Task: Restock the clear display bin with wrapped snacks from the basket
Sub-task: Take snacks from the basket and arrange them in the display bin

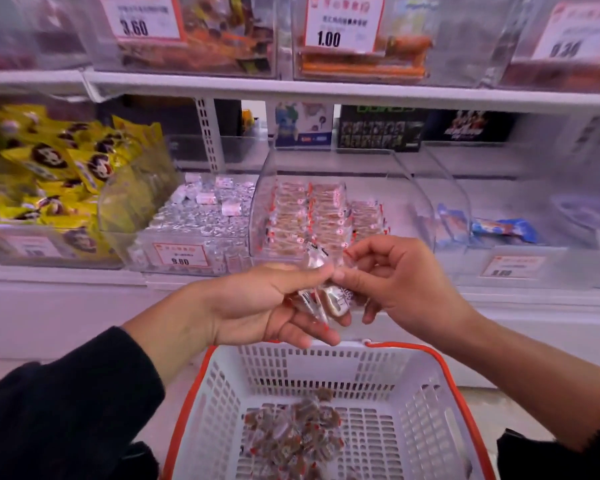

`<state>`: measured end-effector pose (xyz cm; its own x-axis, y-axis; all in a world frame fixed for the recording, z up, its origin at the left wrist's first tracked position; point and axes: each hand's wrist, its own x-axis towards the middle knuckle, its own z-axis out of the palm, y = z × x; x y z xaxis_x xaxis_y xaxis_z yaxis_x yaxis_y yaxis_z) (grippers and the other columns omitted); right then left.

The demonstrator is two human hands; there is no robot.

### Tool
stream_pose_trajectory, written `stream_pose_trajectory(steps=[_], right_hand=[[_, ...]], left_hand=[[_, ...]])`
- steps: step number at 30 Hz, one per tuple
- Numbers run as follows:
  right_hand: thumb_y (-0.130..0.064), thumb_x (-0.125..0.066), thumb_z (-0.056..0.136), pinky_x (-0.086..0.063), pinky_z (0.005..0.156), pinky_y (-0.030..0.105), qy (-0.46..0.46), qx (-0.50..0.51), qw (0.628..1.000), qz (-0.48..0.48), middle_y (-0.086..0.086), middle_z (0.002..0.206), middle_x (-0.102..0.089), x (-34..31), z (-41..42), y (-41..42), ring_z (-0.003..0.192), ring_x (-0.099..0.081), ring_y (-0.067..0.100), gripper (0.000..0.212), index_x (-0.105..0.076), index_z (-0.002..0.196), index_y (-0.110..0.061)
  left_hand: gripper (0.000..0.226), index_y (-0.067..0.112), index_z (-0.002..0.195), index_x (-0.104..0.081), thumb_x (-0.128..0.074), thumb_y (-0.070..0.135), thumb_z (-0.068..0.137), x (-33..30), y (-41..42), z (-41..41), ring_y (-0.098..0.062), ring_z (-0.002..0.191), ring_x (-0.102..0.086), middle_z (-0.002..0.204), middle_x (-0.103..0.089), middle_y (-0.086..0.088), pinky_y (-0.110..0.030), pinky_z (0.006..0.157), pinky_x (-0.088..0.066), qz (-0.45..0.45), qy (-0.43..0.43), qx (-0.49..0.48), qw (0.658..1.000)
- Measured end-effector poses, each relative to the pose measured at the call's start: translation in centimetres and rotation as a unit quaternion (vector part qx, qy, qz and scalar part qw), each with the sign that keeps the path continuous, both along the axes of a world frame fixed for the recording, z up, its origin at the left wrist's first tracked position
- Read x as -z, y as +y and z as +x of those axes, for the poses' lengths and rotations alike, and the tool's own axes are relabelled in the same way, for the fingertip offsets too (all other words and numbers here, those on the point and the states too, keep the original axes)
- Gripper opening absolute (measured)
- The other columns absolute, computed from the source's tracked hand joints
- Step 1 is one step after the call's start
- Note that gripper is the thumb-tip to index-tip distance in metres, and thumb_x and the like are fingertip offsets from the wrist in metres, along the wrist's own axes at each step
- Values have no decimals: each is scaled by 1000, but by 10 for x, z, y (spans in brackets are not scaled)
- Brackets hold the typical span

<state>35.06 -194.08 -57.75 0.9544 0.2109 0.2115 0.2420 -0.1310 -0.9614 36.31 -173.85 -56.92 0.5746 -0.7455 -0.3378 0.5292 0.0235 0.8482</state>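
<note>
A white basket with an orange rim (426,386) stands low in front of me, with a pile of wrapped snacks (291,434) on its floor. My left hand (257,303) holds a small bunch of clear-wrapped snacks (329,296) above the basket. My right hand (399,278) pinches the top of one of those wrappers. Just behind both hands, on the lower shelf, the clear display bin (406,188) holds rows of the same red-and-white wrapped snacks (312,216).
Left of the bin is a bin of silver-wrapped sweets (201,220) and yellow packets (49,174). Blue packets (503,228) lie in the bin to the right. An upper shelf (326,88) with price tags and more bins hangs above.
</note>
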Motion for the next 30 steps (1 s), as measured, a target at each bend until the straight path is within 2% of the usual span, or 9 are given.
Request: stream_pose_trajectory(steps=[6, 8, 10, 13, 15, 18, 24, 26, 30], right_hand=[[-9, -77, 73, -61, 59, 33, 53, -166, 985, -17, 13, 98, -72, -26, 21, -25, 77, -73, 26, 38, -68, 109, -16], [-8, -78, 73, -62, 64, 34, 40, -172, 982, -65, 12, 97, -72, -43, 37, -33, 79, -73, 26, 34, -67, 104, -14], [-15, -79, 72, -61, 73, 32, -16, -137, 984, -115, 13, 94, -72, -59, 52, -40, 81, -72, 24, 32, -67, 102, -16], [-32, -81, 69, -58, 77, 32, -94, -61, 978, -178, 9, 89, -73, -70, 68, -52, 78, -70, 26, 33, -69, 99, -23], [-32, -82, 68, -56, 68, 30, -110, -29, 970, -213, 2, 83, -73, -65, 71, -60, 66, -66, 16, 31, -71, 95, -25], [-16, -85, 71, -54, 66, 30, -97, -43, 963, -247, 2, 83, -73, -49, 70, -59, 64, -62, 6, 26, -70, 91, -24], [-14, -87, 70, -55, 63, 18, -64, -52, 953, -290, -14, 79, -74, -31, 75, -51, 67, -69, 3, 28, -76, 92, -26], [-13, -88, 69, -50, 59, 11, -47, -47, 956, -287, -17, 74, -73, -24, 78, -44, 62, -66, -3, 25, -78, 90, -25], [-13, -79, 81, -56, 70, 19, -12, -90, 949, -302, -9, 80, -76, -19, 82, -38, 69, -69, 1, 15, -81, 95, -18]], left_hand=[[38, 7, 119, -58, -65, 29, 89, -13, 1, 11, -32, 83, -74, 108, -73, -19, -25, 54, -58, 22, -81, -47, 995], [46, 6, 124, -52, -64, 32, 89, -22, -4, 20, -35, 88, -74, 107, -73, -22, -27, 59, -60, 48, -106, -82, 990], [30, 14, 116, -54, -59, 35, 94, -30, -11, 31, -31, 87, -75, 99, -76, -16, -30, 61, -61, 82, -174, -167, 967], [11, 24, 99, -54, -50, 34, 101, -31, -11, 50, -11, 79, -72, 89, -71, -8, -24, 65, -60, 196, -430, -313, 824], [12, 26, 102, -55, -50, 37, 100, -25, -6, 60, -5, 76, -65, 85, -64, -3, -21, 65, -55, 274, -542, -305, 733], [18, 20, 97, -58, -56, 38, 97, -18, -4, 70, 3, 67, -52, 73, -53, 4, -10, 60, -41, 365, -592, -227, 681], [33, 18, 72, -42, -60, 30, 96, -13, -19, 85, -5, 53, -36, 63, -36, 7, -19, 55, -33, 335, -553, -198, 737], [26, 17, 77, -49, -60, 29, 96, -5, -22, 84, -2, 54, -40, 63, -41, 6, -17, 55, -33, 340, -548, -192, 739], [20, 15, 87, -57, -62, 32, 95, 9, -25, 83, -5, 64, -46, 71, -54, -1, -21, 64, -38, 348, -536, -172, 750]])
